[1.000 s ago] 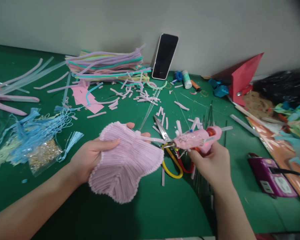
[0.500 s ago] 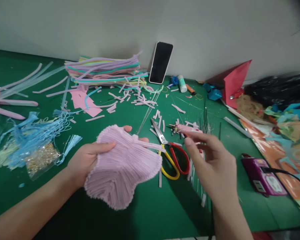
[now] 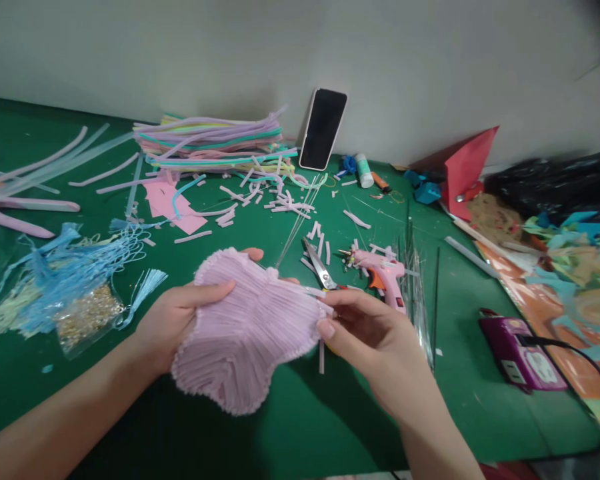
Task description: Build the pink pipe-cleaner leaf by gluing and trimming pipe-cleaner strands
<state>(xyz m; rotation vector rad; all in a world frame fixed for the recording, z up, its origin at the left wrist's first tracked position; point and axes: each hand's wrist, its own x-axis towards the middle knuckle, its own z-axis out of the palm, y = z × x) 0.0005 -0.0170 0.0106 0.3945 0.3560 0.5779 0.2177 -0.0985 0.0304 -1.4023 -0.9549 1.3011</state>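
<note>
A pale purple shape made of pipe cleaners laid side by side (image 3: 245,333) is held up over the green table. My left hand (image 3: 175,320) grips its left side, thumb on top and fingers underneath. At its right edge, my right hand (image 3: 370,333) pinches the end of a pipe cleaner strip between thumb and fingers. Scissors (image 3: 320,265) lie just behind, their red and yellow handles mostly covered by the right hand. Beyond that hand a pink hot glue gun (image 3: 380,267) with an orange trigger rests on the table.
Coloured pipe cleaners (image 3: 215,143) lie bundled at the back, beside a leaning phone (image 3: 323,127). Cut pieces (image 3: 285,201) and thin wires (image 3: 415,287) are scattered about. Blue tassels (image 3: 80,267) and a bag of gold bits (image 3: 90,317) sit left; a purple corded box (image 3: 523,357) sits right.
My right hand has moved left from over the glue gun to the shape's right edge and closed on the strip there. The glue gun is now uncovered. My left hand keeps its hold.
</note>
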